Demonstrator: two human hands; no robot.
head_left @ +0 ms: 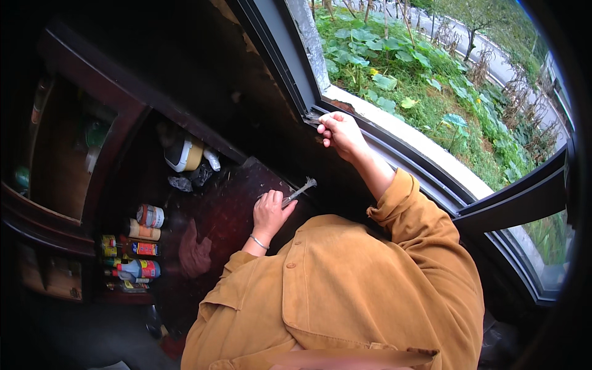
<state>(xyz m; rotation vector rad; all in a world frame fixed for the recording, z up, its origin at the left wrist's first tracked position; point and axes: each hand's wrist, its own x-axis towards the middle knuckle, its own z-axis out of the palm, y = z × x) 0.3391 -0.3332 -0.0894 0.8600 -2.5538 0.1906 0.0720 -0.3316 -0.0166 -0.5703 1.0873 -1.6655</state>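
Note:
Up at the inner corner of the dark window track (pixel 388 149), my right hand (pixel 341 135) pinches something small and greyish (pixel 313 120), too small to make out, at the frame. Lower and to the left, my left hand (pixel 271 216) has its fingers curled round a thin brush-like tool (pixel 298 193) with a pale, frayed tip. That hand is over the edge of a dark red wooden surface (pixel 228 194), beside the window wall.
At left stands a dark wooden cabinet (pixel 129 123) with glass panes. Several bottles and jars (pixel 142 259), a cloth (pixel 196 250), a white-and-tan container (pixel 184 153) and crumpled bags (pixel 180 182) lie on the wooden surface. An open window sash (pixel 542 246) is at right; plants (pixel 394 74) grow outside.

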